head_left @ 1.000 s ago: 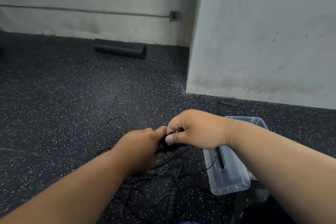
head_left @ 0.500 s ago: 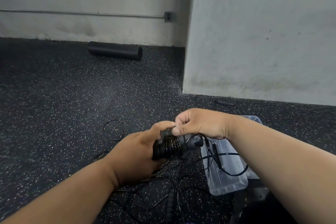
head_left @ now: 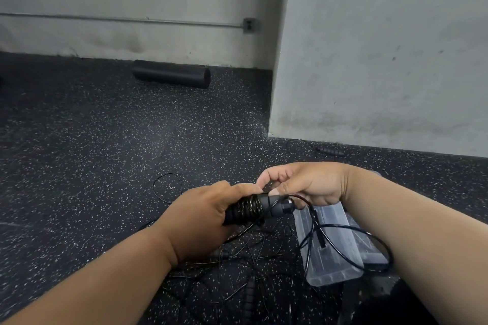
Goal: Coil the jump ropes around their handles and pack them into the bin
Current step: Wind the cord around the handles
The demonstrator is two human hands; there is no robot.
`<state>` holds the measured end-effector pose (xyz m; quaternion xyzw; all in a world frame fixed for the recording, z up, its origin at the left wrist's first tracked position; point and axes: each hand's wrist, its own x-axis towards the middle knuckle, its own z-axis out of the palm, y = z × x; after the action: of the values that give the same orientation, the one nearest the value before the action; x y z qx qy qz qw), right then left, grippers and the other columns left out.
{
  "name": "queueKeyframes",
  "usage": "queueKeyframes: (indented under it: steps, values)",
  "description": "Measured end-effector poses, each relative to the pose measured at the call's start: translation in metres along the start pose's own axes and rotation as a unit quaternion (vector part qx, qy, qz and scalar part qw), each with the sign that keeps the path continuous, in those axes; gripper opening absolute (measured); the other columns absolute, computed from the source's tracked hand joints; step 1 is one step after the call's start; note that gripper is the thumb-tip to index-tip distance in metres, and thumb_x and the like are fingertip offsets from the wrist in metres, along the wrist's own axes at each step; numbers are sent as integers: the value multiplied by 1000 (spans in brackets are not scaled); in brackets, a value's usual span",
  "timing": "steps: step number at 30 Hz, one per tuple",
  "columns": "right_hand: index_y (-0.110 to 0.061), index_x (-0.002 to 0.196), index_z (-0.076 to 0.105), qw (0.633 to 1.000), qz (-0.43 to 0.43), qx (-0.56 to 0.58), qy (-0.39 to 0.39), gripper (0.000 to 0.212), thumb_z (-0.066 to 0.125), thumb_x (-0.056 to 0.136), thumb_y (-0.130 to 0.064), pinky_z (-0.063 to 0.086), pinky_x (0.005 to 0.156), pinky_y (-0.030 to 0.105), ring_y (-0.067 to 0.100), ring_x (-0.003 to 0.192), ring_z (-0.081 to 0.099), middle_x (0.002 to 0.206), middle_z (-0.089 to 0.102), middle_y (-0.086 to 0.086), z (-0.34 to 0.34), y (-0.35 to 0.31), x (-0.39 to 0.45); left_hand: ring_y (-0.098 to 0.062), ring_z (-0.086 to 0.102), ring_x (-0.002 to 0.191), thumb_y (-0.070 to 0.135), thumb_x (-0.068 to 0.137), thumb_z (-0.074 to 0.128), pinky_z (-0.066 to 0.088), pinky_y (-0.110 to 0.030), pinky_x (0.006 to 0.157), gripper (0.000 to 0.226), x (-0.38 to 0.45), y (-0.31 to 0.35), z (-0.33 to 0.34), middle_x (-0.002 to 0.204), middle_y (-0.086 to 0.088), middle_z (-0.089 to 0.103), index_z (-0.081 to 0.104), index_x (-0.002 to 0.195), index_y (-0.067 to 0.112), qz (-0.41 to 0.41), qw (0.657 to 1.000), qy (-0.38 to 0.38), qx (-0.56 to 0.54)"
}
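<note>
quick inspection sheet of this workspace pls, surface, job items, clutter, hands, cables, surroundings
surface: dark speckled floor.
job's things: jump rope handles partly wound with cord; clear plastic bin on the floor at the right, with a dark item inside.
clutter: tangle of loose ropes and a spare handle near the wall.
grippers: left hand grips the handles; right hand pinches the cord at their end.
cables: free cord loop hangs over the bin.
surroundings: grey walls, a black foam roller, a wall outlet.
</note>
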<state>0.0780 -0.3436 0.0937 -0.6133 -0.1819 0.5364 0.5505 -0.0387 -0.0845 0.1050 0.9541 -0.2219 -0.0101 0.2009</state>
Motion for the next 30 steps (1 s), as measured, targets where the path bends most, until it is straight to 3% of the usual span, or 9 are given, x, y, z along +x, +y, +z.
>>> queueKeyframes:
  steps: [7, 11, 13, 16, 19, 22, 26, 28, 30]
  values:
    - [-15, 123, 66, 987, -22, 160, 21, 43, 71, 82, -2, 32, 44, 15, 2, 48, 38, 82, 49, 4, -7, 1, -4, -2, 62, 94, 42, 95, 66, 54, -34, 90, 62, 2, -9, -9, 109, 22, 63, 33, 140, 67, -70, 997, 11, -24]
    - [-4, 139, 54, 990, -2, 129, 53, 50, 60, 90, 1, 28, 45, 15, 3, 47, 34, 66, 45, -4, -2, 5, -3, -2, 62, 70, 24, 97, 71, 55, -22, 68, 65, 3, -10, -10, 93, 15, 70, 40, 135, 67, -116, 980, -13, -160]
    - [-11, 132, 62, 996, 11, 60, 70, 39, 63, 93, -5, 26, 49, 18, 6, 51, 33, 66, 44, -4, 9, 11, 4, -10, 63, 72, 15, 98, 72, 57, -27, 70, 55, 3, 1, -9, 90, 2, 71, 50, 134, 51, -147, 913, -19, -380]
    - [-19, 111, 66, 993, 17, -19, 111, 18, 62, 99, -6, 33, 54, 21, 7, 56, 39, 66, 49, -7, 34, 27, 19, -30, 69, 81, 23, 89, 74, 62, -44, 76, 49, 3, 12, -9, 96, -15, 71, 51, 132, 26, -197, 757, -9, -622]
    - [-27, 103, 69, 963, 13, -212, 164, 12, 68, 98, -16, 41, 61, 26, 10, 62, 47, 71, 56, -11, 56, 42, 29, -32, 68, 78, 26, 92, 75, 61, -42, 69, 48, 7, 7, -12, 96, -20, 70, 49, 131, 17, -244, 710, 45, -659]
    - [-32, 112, 64, 922, 15, -333, 197, 18, 70, 97, -24, 47, 69, 33, 12, 69, 53, 81, 59, -10, 67, 49, 31, -25, 69, 73, 25, 103, 65, 56, -35, 61, 32, 12, -10, -12, 92, -14, 72, 49, 131, 21, -329, 725, 107, -595]
    - [-35, 134, 50, 831, -15, -523, 190, 47, 72, 94, -26, 53, 89, 33, 15, 98, 65, 112, 68, -7, 76, 31, 23, -25, 70, 75, 28, 103, 66, 59, -44, 70, 45, 10, -33, 4, 99, -7, 73, 35, 133, 35, -403, 825, 108, -381]
    - [-35, 145, 42, 825, -26, -537, 176, 65, 74, 90, -25, 51, 95, 31, 14, 108, 63, 125, 65, -8, 79, 20, 19, -27, 71, 78, 33, 102, 65, 59, -46, 73, 47, 11, -37, 7, 95, -4, 72, 28, 130, 42, -410, 859, 104, -287]
    - [-35, 141, 44, 829, -26, -539, 144, 63, 73, 88, -18, 49, 84, 27, 11, 97, 63, 114, 67, -10, 79, 10, 13, -25, 68, 77, 37, 103, 61, 52, -39, 67, 47, 13, -41, 8, 94, -3, 69, 25, 131, 42, -413, 881, 100, -206]
